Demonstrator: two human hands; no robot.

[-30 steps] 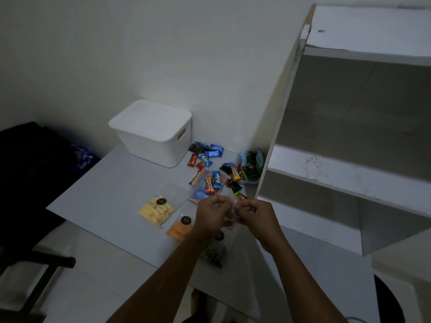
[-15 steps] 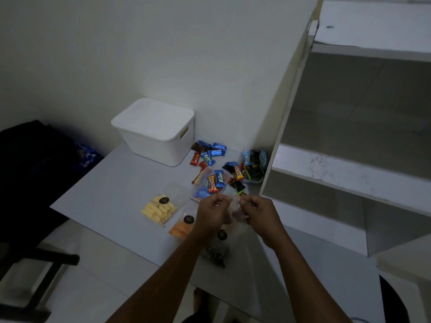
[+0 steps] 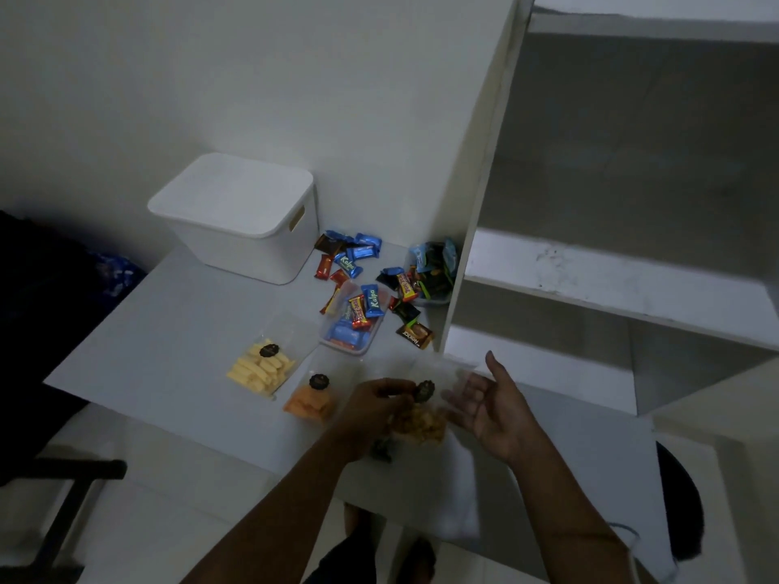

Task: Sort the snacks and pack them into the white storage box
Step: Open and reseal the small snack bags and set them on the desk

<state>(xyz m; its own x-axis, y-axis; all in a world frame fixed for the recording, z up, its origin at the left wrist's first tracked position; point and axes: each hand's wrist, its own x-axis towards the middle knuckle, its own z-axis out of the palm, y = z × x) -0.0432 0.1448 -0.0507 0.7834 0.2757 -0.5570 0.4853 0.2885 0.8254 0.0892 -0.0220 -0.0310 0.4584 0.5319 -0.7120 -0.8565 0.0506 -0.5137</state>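
Head view: my left grip (image 3: 372, 408) pinches the top of a clear bag of brown snacks (image 3: 421, 425) over the bench (image 3: 189, 314), likely to keep its mouth up; my right grip (image 3: 493, 410) lies open and empty, palm up, just beside it. The white storage box (image 3: 236, 212) sits lidded at the back, well apart.

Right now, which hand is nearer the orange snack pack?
Left. The left hand is just beside the orange snack pack, on its right; the right hand lies farther right, past the left.
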